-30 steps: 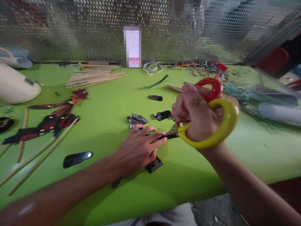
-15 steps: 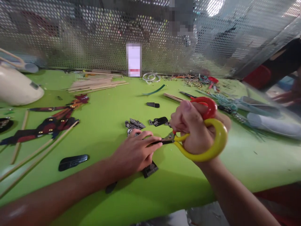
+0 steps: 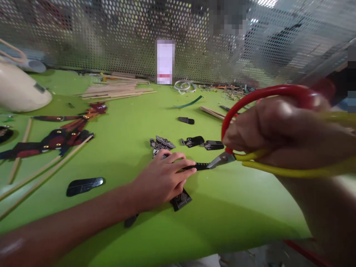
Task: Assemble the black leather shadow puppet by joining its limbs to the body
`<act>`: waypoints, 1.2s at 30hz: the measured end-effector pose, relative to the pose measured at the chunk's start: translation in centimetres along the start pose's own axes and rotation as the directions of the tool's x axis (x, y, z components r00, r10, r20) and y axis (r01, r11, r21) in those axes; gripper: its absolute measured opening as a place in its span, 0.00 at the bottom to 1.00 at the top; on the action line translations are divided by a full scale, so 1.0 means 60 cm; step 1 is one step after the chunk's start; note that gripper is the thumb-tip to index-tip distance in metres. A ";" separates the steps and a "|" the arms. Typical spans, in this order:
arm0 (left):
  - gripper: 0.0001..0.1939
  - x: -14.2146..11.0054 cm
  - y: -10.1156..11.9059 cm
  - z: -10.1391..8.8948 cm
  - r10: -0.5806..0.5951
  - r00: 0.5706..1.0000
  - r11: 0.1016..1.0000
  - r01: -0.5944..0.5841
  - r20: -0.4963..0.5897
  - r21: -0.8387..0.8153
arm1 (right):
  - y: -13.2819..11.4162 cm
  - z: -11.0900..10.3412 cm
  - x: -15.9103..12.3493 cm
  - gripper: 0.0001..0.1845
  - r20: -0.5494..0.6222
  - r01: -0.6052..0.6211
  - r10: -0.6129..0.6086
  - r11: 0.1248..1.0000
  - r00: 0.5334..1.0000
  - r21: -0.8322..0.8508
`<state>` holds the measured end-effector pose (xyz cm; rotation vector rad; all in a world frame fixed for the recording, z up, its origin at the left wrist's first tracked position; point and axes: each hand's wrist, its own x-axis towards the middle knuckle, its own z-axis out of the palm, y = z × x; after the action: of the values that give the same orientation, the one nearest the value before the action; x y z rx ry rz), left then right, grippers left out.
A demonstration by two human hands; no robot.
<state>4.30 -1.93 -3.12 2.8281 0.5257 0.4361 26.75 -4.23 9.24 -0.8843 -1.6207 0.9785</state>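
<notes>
Left hand [image 3: 164, 178], fingers spread, steadies a notched black strip [image 3: 202, 165]; towards three o'clock, right hand [image 3: 278, 129], fingers curled, grips scissors [image 3: 222, 159], apparently trimming, which calls for steady pressure.

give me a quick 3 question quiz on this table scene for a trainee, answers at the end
1. What tool does the right hand hold?

2. True or false: the left hand lies over part of a dark strip.

3. Where is the pile of wooden sticks?
a) in the left hand
b) near the mesh screen
c) on the floor

Key:
1. scissors
2. true
3. b
</notes>
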 end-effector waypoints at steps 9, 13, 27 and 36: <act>0.16 0.000 -0.002 0.003 -0.001 0.999 1.000 0.001 -0.051 0.013 | 0.029 0.017 0.053 0.35 0.320 -0.198 0.160 0.976 0.934 0.089; 0.16 0.003 -0.002 0.003 0.005 0.999 0.999 -0.003 -0.051 0.035 | 0.036 0.020 0.060 0.37 0.301 -0.151 0.110 0.982 0.947 0.115; 0.16 0.000 0.001 0.003 0.008 0.999 0.998 -0.004 -0.053 0.069 | 0.042 0.023 0.049 0.40 0.210 -0.136 0.098 0.975 0.973 0.176; 0.17 0.001 0.000 0.005 0.010 0.998 0.997 -0.006 -0.055 0.073 | 0.035 0.034 0.066 0.39 0.262 -0.110 0.078 0.988 0.962 0.111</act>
<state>4.48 -1.98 -3.39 2.8955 0.5526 0.5075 24.05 -0.16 8.48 -0.7791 -1.7238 1.2906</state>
